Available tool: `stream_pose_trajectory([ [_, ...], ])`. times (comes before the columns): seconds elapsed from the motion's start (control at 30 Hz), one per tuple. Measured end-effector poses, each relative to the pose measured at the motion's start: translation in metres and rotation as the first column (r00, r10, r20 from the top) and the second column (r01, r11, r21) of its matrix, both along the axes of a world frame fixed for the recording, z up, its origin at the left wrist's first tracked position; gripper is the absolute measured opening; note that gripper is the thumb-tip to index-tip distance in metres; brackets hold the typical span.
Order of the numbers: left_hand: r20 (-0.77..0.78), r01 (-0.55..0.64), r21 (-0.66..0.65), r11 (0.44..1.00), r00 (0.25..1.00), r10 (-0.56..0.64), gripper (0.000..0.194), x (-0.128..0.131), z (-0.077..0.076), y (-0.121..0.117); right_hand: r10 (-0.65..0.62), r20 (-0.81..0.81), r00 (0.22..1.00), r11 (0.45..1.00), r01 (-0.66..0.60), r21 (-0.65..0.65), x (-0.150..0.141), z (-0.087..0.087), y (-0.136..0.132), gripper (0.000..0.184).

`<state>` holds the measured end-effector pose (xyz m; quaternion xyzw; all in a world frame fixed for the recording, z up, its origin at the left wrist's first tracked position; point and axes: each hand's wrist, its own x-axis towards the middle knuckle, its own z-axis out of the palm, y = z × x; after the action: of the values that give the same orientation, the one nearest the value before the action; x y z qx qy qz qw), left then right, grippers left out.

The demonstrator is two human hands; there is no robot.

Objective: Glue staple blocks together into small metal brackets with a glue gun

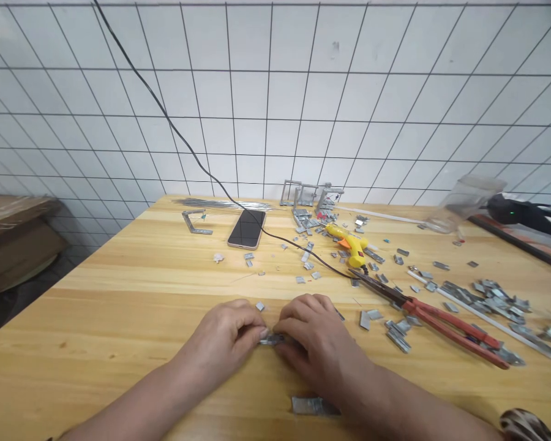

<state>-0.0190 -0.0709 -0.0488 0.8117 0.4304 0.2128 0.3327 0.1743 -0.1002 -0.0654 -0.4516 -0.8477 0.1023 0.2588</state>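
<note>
Small shiny grey metal strip [270, 339], crosswise, held between both hands [229, 331] [316, 340], ends partly hidden.

From where I stand it looks like a small workshop, a hand-craft bench: a plain wooden worktable [119, 294] against a white tiled wall [248, 92], long-handled red cutters [413, 305] at lower right, a yellow glue gun [354, 246] right of centre, and small metal pieces [398, 335] strewn over the frame's right half.
</note>
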Motion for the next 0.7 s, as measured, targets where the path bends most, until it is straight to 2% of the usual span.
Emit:
stream_pose_trajectory([
  [0.13,-0.037,0.023,0.028,0.999,0.999,-0.022,0.007,-0.009,-0.004,0.000,0.008,-0.006,1.000,0.999,-0.008,0.035,-0.002,-0.003,0.002,0.009],
  [0.27,-0.093,0.059,0.010,0.998,0.994,-0.058,0.013,-0.013,-0.007,0.000,0.012,0.005,1.000,0.998,-0.013,0.068,-0.002,-0.004,0.003,0.011],
  [0.4,-0.131,0.054,0.058,0.997,0.990,-0.046,0.014,-0.010,-0.006,-0.001,0.022,0.006,1.000,0.993,-0.023,0.115,-0.002,-0.005,0.002,0.010],
  [0.7,-0.138,0.049,0.082,0.995,0.990,-0.038,0.012,-0.010,-0.008,-0.003,0.015,0.056,0.998,0.976,-0.027,0.217,-0.003,-0.009,0.004,0.008],
])
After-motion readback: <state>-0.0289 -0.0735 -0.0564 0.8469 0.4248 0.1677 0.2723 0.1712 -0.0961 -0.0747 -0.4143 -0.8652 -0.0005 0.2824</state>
